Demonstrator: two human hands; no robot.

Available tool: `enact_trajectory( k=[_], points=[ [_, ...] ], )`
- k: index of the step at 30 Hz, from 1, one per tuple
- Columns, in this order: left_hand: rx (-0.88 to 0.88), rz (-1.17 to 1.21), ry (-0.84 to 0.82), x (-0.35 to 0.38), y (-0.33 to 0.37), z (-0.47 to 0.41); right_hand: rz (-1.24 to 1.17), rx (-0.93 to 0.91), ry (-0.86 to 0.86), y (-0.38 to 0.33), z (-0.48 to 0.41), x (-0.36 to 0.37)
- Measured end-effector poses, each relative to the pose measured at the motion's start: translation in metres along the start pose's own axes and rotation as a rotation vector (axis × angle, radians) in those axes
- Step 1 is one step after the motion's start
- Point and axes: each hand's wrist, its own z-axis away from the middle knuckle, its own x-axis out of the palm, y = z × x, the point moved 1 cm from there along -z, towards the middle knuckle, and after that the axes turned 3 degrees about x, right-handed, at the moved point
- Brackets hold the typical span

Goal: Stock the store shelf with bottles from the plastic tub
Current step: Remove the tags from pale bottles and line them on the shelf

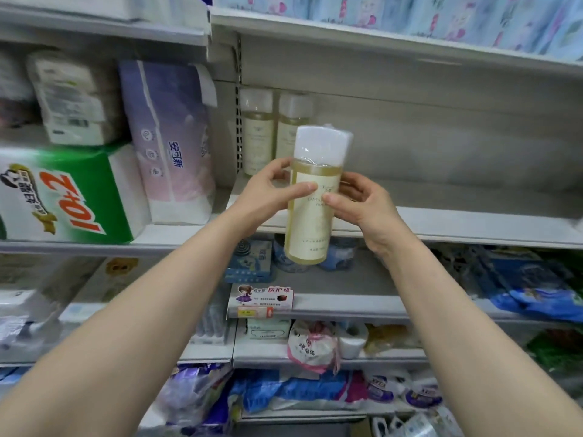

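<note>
Both hands hold a clear plastic bottle (pixel 309 225) of pale yellow liquid, with a cream label and a tall white cap, upright in the air and tipped slightly to the right. The left hand (pixel 268 197) grips it from the left, its thumb laid across the label and its other fingers curled round the back. The right hand (pixel 362 206) grips it from the right, its thumb on the label just below the left thumb and its fingers curled behind. The cap stands above the fingers and the bottle's base hangs below them. Beyond the fingertips lies the white metal shelf board (pixel 457 223). Just past the left hand's fingers, at the board's back left corner, two matching bottles (pixel 258 130) stand side by side. Left of the left hand sit a purple-and-pink pack of tissue rolls (pixel 170 143) and a green-and-white tissue pack (pixel 63 197).
</note>
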Motion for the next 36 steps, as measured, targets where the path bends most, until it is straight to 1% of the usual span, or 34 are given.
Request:
enact_trajectory(
  k=[12, 15, 17, 20, 22, 26, 29, 33, 36],
  points=[
    [0.100, -0.052, -0.017, 0.013, 0.014, -0.036, 0.005, -0.067, 0.029, -0.008, -0.035, -0.022],
    [0.122, -0.050, -0.049, 0.015, 0.012, -0.039, 0.011, -0.068, 0.042, -0.005, -0.037, -0.022],
    [0.114, -0.026, -0.088, 0.017, 0.009, -0.037, 0.017, -0.064, 0.058, 0.000, -0.037, -0.021],
    [0.094, 0.008, -0.092, 0.018, 0.005, -0.035, 0.009, -0.068, 0.084, 0.006, -0.036, -0.019],
    [0.091, 0.039, -0.069, 0.020, 0.002, -0.032, 0.007, -0.083, 0.109, 0.008, -0.034, -0.015],
    [0.055, 0.042, 0.059, 0.024, -0.009, -0.029, -0.001, -0.112, 0.168, 0.016, -0.027, -0.006],
    [0.056, -0.071, 0.131, 0.028, -0.026, -0.021, 0.106, -0.104, 0.176, 0.033, -0.021, -0.001],
    [0.073, -0.239, 0.230, 0.034, -0.044, -0.004, 0.217, -0.025, 0.208, 0.060, -0.013, 0.006],
    [0.077, -0.278, 0.264, 0.036, -0.049, 0.002, 0.259, 0.002, 0.237, 0.062, -0.012, 0.008]
  ],
)
